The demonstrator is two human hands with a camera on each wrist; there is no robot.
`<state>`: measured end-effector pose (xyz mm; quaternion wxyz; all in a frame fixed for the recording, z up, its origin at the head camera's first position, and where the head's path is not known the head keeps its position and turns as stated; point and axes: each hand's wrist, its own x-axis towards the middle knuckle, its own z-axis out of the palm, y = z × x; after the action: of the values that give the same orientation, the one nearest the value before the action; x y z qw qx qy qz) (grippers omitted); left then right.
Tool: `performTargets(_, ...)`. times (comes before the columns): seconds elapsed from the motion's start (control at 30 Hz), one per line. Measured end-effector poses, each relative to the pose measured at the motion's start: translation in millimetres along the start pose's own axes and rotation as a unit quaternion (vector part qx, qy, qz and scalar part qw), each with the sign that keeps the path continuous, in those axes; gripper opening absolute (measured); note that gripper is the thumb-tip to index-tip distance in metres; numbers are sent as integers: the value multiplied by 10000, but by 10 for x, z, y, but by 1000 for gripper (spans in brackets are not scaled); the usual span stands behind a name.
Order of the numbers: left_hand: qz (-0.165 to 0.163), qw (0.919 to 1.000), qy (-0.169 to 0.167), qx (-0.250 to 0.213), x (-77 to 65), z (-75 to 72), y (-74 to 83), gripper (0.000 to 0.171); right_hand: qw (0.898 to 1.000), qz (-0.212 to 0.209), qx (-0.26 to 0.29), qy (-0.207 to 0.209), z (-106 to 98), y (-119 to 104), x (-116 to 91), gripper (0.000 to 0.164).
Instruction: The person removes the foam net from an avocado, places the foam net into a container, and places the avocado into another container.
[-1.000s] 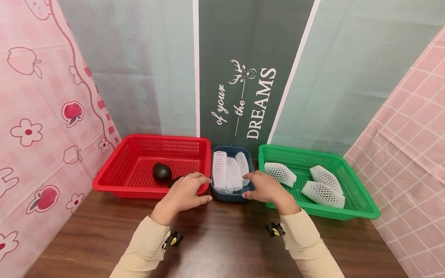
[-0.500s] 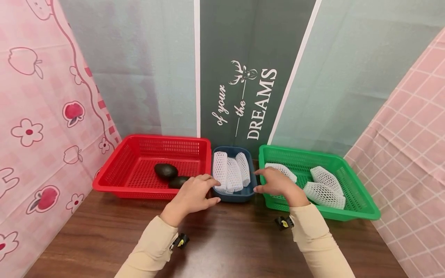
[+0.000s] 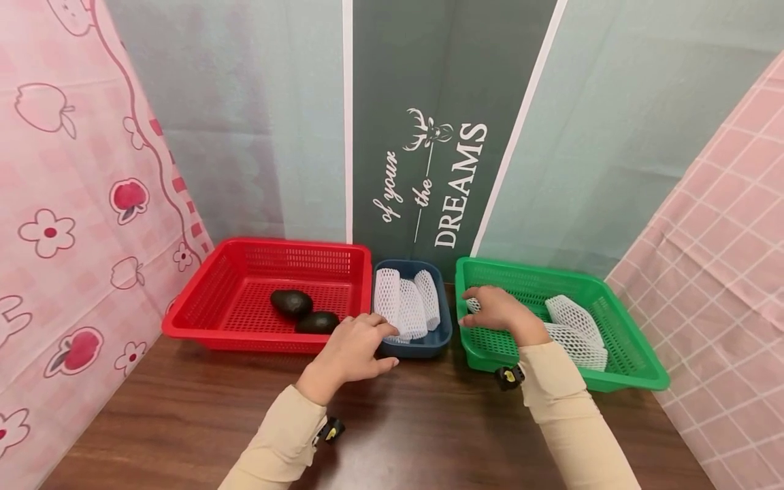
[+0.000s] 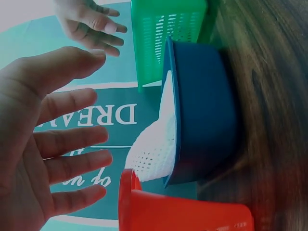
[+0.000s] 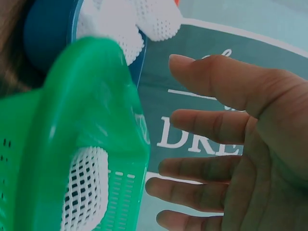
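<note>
1. Two avocados (image 3: 291, 304): in the red basket (image 3: 257, 339), left of your left hand (image 3: 355, 348).
2. At least three nets (image 3: 413, 309): in the blue bin (image 3: 416, 351), near that hand.
3. Three bulging nets (image 3: 574, 320): in the green basket (image 3: 637, 380), near your right hand (image 3: 495, 308).
4. Both hands hold nothing, fingers loose.

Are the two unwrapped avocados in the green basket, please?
No, the head view shows both unwrapped avocados in the red basket.

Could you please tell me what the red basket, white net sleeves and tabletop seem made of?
Red basket: apparently glossy plastic, judging by its molded slots and highlights. White net sleeves: probably matte plastic foam, given their open mesh. Tabletop: wood or wood-look laminate, semi-glossy, with brown grain.
</note>
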<state>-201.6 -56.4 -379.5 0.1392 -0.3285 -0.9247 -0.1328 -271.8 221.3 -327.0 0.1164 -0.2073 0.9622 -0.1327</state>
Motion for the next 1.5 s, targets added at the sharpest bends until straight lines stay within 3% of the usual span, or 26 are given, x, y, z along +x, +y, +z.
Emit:
performTargets(0.4, 129, 9996, -188, 177, 58, 108, 138, 44, 9997, 182, -74, -172, -113, 155, 66, 57)
performTargets(0.87, 148, 9998, -151, -8, 125, 224, 239, 41, 9981, 526, 209, -241, -240, 329, 261, 57)
performTargets(1.5, 447, 9986, -83, -254, 175, 402, 370, 39, 9934, 863, 745, -146, -137, 826, 516, 61)
